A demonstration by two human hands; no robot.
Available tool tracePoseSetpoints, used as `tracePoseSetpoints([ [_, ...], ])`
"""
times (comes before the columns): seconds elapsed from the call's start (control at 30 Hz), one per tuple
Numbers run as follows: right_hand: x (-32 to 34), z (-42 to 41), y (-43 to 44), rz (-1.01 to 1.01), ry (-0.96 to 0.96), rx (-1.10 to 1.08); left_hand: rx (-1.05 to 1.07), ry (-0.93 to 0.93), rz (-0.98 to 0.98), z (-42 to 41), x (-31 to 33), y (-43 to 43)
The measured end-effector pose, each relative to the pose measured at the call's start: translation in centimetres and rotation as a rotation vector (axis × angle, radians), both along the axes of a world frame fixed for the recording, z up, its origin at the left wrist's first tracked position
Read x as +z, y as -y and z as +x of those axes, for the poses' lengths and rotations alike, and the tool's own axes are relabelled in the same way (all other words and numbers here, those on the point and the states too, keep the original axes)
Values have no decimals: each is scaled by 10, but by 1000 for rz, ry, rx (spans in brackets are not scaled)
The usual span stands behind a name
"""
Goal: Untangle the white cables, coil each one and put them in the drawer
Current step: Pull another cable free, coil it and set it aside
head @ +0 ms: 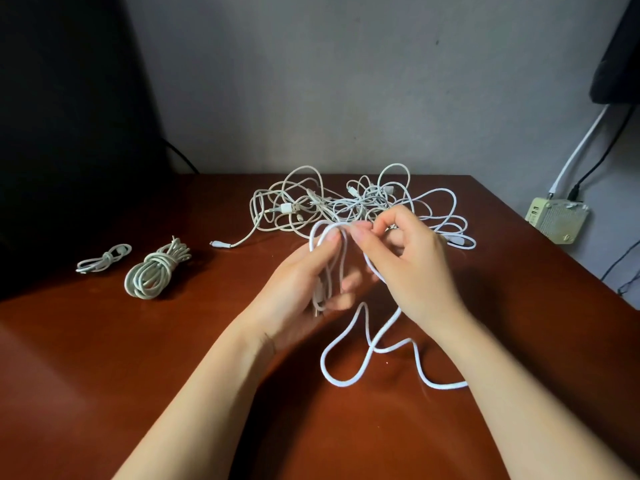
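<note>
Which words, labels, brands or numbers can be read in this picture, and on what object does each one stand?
None can be read.
The pale power adapter by the wall has small marks on its side, too blurred to read.
The USB plug in the tangled cables and the white cable being coiled show no legible print.

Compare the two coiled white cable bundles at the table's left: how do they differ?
The small thin white cable bundle has few loops; the thick greyish-white cable bundle has many. The small bundle lies flatter and farther left; the thick bundle is bulkier, to its right. Both are wound, wrapped round the middle, resting apart on the brown wooden table.
</note>
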State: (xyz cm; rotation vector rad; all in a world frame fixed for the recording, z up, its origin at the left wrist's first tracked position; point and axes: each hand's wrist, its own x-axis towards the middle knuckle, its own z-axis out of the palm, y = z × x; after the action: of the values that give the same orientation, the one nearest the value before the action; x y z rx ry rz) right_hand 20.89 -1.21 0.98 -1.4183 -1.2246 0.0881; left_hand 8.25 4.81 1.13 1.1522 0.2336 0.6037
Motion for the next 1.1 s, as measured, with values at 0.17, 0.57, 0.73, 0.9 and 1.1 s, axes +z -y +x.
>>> tracePoseSetpoints([
  [0.17, -1, 2, -1, -95, -12, 25, 179, 101, -144, -3, 6, -8],
  [0.57, -10, -10, 4, -639, 207, 392, 551, 140, -200, -1, 8, -13],
  [0.73, -13, -17, 5, -699, 438, 373, 733, 77, -120, 1, 4, -18],
  [0.9, -17, -22, 4, -594, 524, 385, 836, 99, -149, 1, 3, -20],
  [1.1, -15, -27, 5, -344, 621, 212, 914, 194, -253, -1, 0, -29],
])
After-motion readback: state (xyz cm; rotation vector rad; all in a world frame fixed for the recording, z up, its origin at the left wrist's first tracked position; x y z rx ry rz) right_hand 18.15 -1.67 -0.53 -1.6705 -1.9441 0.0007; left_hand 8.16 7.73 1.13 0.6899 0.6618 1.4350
